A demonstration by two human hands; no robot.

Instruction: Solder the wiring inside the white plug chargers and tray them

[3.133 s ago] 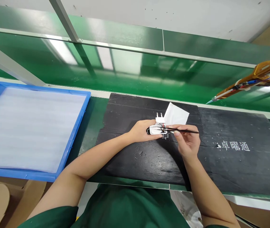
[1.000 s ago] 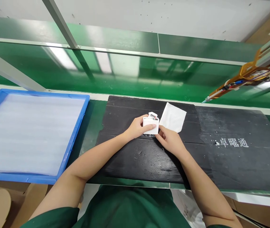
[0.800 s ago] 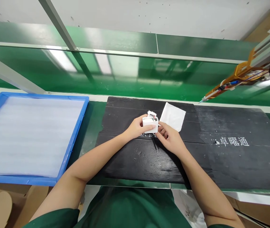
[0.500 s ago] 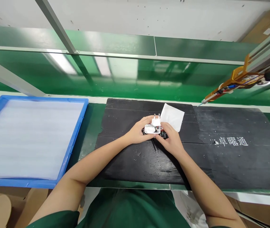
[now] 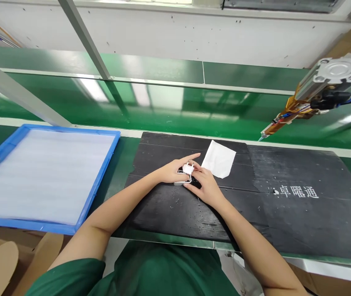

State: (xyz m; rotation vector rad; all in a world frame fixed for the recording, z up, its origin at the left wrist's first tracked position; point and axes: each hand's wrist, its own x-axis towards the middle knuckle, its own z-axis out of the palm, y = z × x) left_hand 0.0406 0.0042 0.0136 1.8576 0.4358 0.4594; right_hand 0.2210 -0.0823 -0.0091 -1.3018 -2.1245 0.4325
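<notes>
Over the mat (image 5: 166, 222), the case (image 5: 181, 183) is clasped by the left hand (image 5: 172, 172) and the plug (image 5: 188, 169) is touched by the curled right hand (image 5: 205, 183), grip unclear; steady, light support is advised.

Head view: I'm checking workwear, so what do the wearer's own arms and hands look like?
The left hand and right hand are ungloved, with no rings discernible. Both forearms are bare, without visible watches or bracelets. The left sleeve is short, plain dark green, matching the top. The right sleeve is out of view.
</notes>
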